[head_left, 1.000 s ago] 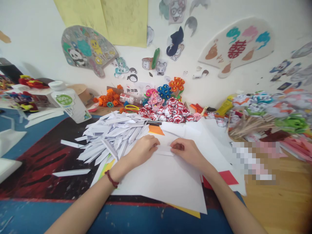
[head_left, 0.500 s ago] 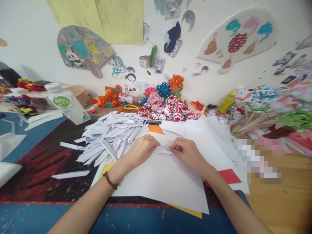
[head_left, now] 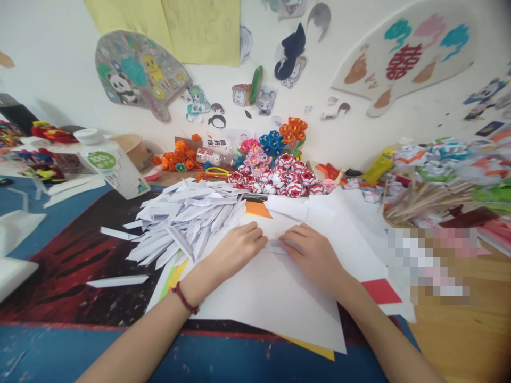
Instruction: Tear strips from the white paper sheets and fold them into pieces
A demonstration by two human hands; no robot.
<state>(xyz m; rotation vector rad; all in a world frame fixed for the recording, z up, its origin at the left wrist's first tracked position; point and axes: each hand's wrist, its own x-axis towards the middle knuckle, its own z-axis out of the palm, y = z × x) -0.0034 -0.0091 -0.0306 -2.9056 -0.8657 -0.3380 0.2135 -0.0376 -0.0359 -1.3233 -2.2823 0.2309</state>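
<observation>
Head view: since the frame half a second ago, your right hand (head_left: 313,255) has flattened over the narrow folded white paper strip (head_left: 275,248), covering more of it. Your left hand (head_left: 238,243) is loosely curled at the strip's nine o'clock end; your right, fingers slightly bent, covers its three o'clock end. Whether either pinches the paper cannot be told. The strip lies between your hands, above a large white paper sheet (head_left: 275,298). From the strip, note a heap of folded white paper strips (head_left: 179,223) towards ten o'clock, an orange paper piece (head_left: 259,209) at eleven, red-and-white striped flowers (head_left: 285,178) at twelve.
</observation>
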